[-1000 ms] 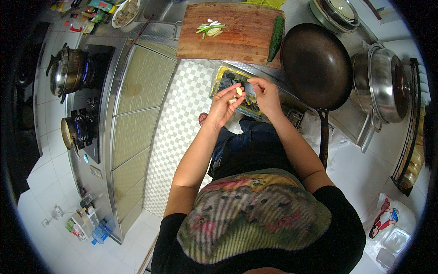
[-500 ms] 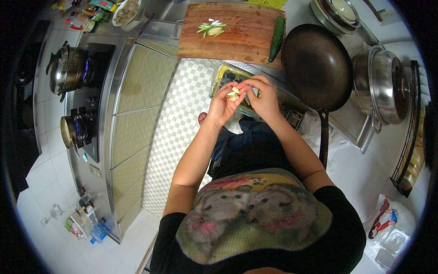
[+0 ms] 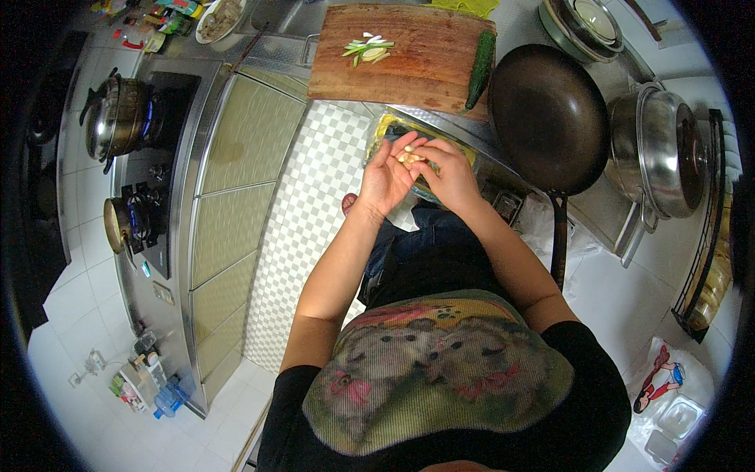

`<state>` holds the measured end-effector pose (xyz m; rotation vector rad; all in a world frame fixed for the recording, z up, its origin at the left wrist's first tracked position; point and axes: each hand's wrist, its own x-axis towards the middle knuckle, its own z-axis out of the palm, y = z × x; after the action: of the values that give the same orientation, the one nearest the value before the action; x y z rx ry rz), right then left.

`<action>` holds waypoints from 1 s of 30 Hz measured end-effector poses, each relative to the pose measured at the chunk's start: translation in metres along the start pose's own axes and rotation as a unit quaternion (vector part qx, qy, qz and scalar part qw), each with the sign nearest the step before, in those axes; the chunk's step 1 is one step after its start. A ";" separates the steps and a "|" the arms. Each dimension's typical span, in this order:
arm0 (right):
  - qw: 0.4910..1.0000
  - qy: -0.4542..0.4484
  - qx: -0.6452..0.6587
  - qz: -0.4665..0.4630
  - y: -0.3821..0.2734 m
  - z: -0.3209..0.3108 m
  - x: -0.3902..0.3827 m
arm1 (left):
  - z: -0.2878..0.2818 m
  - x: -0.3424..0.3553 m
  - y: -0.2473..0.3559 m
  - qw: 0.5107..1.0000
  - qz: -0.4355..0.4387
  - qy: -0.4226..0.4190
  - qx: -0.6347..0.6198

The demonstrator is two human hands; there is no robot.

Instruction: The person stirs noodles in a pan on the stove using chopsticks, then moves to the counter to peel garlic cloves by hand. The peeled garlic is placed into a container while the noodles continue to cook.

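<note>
My left hand is turned palm up over the bin, its fingers cupped under several pale peeled garlic cloves. Fingertips of my right hand close in a pinch on a clove from the right side. Just beyond both hands lies a wooden chopping board. Cut scallion and garlic pieces form a small heap on its left half, and a dark green cucumber rests along its right edge. Below the hands, a bin with a yellow rim and dark lining is partly covered by them.
A black frying pan stands right of the board, beside a steel pot and stacked bowls. On the left stove, a lidded pot and a small pan sit over blue flames. A white dish is at far left.
My right hand has shifted its fingers over the cloves, and the left fingers have spread a little. The cloves lie differently in the palm.
</note>
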<state>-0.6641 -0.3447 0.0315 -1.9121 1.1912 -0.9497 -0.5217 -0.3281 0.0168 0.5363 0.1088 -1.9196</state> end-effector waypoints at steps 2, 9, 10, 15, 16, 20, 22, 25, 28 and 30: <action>0.992 0.009 0.096 0.085 0.004 0.004 -0.001 | -0.015 0.003 0.000 0.996 0.035 0.011 0.085; 0.939 0.025 0.277 0.201 0.014 0.010 -0.003 | -0.011 -0.001 -0.005 0.977 0.043 0.033 0.205; 0.939 0.022 0.274 0.206 0.010 0.008 -0.003 | -0.011 -0.001 -0.004 0.976 0.041 0.031 0.210; 0.977 0.071 0.138 0.144 -0.007 0.000 0.003 | -0.014 0.000 0.000 0.977 0.043 -0.001 0.210; 0.983 0.091 0.107 0.122 -0.009 -0.002 0.004 | -0.012 -0.001 0.000 0.975 0.043 0.006 0.217; 0.989 0.080 0.102 0.073 -0.008 -0.007 0.007 | -0.012 -0.003 0.002 0.967 0.046 0.022 0.250; 0.992 0.064 0.090 0.065 -0.003 -0.007 0.006 | -0.012 -0.003 0.001 0.963 0.045 0.023 0.264; 0.992 0.019 0.100 0.068 -0.004 -0.014 0.007 | -0.012 -0.006 0.001 0.960 0.040 0.026 0.276; 0.995 -0.014 0.079 0.058 -0.003 -0.021 0.009 | -0.015 -0.008 0.001 0.955 0.033 0.026 0.293; 0.997 -0.002 0.068 0.024 0.001 -0.019 0.009 | -0.019 -0.008 0.001 0.952 0.029 0.026 0.303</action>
<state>-0.6780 -0.3564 0.0427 -1.7697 1.1347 -0.9763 -0.5124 -0.3160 0.0037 0.9846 -0.4756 -1.8677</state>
